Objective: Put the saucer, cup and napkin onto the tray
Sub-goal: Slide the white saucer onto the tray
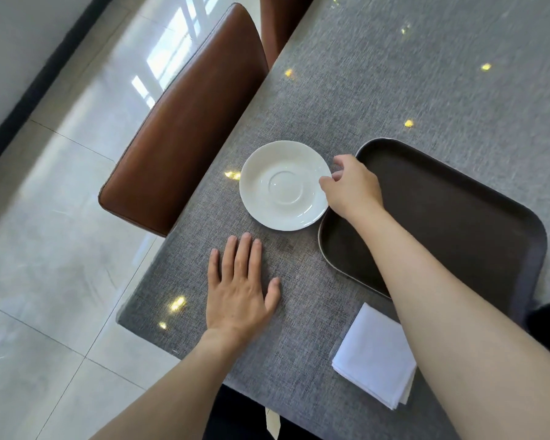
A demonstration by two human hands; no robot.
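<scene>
While the left hand [240,289] lies flat and empty on the surface [394,90], the right hand [351,185] pinches the saucer [283,185] at the rim nearest the tray [458,223], which lies empty just beside the saucer.

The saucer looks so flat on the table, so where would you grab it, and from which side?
Grip the saucer by its raised rim on the edge nearest the tray, where the right hand already pinches it. The rim curves up off the table, leaving room for fingers beneath.
</scene>
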